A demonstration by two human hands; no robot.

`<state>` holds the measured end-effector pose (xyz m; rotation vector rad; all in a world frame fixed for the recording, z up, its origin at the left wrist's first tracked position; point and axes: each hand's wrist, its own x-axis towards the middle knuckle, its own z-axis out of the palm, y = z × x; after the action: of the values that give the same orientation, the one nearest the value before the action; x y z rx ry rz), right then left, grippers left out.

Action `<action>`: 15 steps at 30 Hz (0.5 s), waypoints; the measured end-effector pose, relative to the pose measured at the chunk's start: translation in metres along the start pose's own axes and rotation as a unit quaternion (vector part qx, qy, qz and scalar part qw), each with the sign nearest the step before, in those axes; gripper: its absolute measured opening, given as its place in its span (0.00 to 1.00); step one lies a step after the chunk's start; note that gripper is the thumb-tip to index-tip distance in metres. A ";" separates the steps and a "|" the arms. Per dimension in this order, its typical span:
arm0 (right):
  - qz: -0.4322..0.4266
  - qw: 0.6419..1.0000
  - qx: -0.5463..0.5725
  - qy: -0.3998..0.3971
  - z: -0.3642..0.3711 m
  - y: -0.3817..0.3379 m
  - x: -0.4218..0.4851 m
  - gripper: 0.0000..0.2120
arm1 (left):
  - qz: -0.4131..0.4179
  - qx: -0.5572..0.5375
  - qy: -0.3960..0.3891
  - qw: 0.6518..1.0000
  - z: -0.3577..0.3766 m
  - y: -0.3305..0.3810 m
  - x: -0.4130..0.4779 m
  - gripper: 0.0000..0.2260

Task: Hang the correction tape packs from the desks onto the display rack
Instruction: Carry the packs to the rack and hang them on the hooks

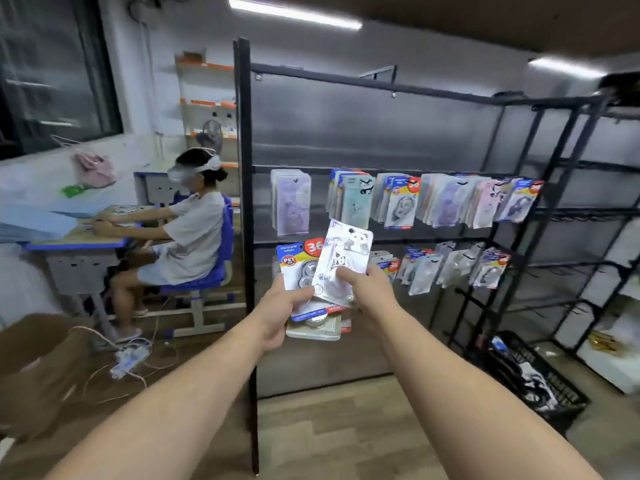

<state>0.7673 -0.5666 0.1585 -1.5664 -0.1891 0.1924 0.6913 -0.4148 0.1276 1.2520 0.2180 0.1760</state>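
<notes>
My left hand grips a stack of correction tape packs; the top one has a blue card with a red "36" badge. My right hand pinches a single white panda pack and holds it upright just in front of the stack. Both hands are raised before the black display rack, near its left post. Two rows of packs hang on the rack: an upper row and a lower row.
A person with a headset sits on a blue chair at a desk to the left. A cardboard box and a power strip with cables lie on the floor. A black crate stands at the lower right, by white shelves.
</notes>
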 end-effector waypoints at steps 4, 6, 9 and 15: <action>0.019 0.997 0.030 0.070 -0.086 0.002 0.028 0.16 | -0.021 0.042 -0.089 0.995 0.080 -0.009 0.047 0.16; 0.016 0.994 0.029 0.100 -0.126 0.004 0.045 0.15 | -0.027 0.065 -0.129 0.989 0.118 -0.017 0.076 0.17; 0.007 0.990 0.021 0.137 -0.185 0.003 0.072 0.14 | -0.034 0.086 -0.172 0.981 0.175 -0.031 0.121 0.20; -0.005 0.984 0.000 0.178 -0.282 -0.007 0.139 0.15 | -0.039 0.072 -0.223 0.971 0.274 -0.054 0.214 0.19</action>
<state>0.9705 -0.8071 0.1659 -1.5712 0.0838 -0.0967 0.9694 -0.6297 0.1430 1.3914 -0.1106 -0.1935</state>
